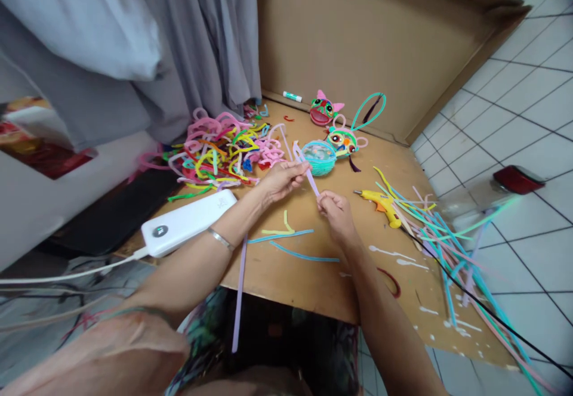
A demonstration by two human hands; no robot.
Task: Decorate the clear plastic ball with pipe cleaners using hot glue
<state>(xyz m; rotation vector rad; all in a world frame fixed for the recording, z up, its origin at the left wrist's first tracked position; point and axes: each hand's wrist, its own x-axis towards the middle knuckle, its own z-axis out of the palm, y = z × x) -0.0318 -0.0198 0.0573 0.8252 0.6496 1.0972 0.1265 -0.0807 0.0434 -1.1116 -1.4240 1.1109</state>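
Observation:
My left hand (285, 180) pinches a lilac pipe cleaner (312, 182) near its bent upper end. My right hand (335, 210) grips the same strip lower down, its fingers closed. Just behind the hands stands a turquoise coiled bowl (319, 158), and beside it a decorated animal head (344, 141) with a looped turquoise piece. Yellow pipe cleaner pieces (278, 231) and blue ones (304, 256) lie on the board below my hands. Another lilac strip (239, 300) hangs over the near edge beside my left forearm.
A tangled pile of colourful pipe cleaners (224, 148) is at the left, with a white power bank (188, 223) in front. A yellow glue gun (382, 205) and long strips (447, 235) lie right. A red-green head (323, 110) and glue stick (292, 96) sit by the cardboard wall (349, 44).

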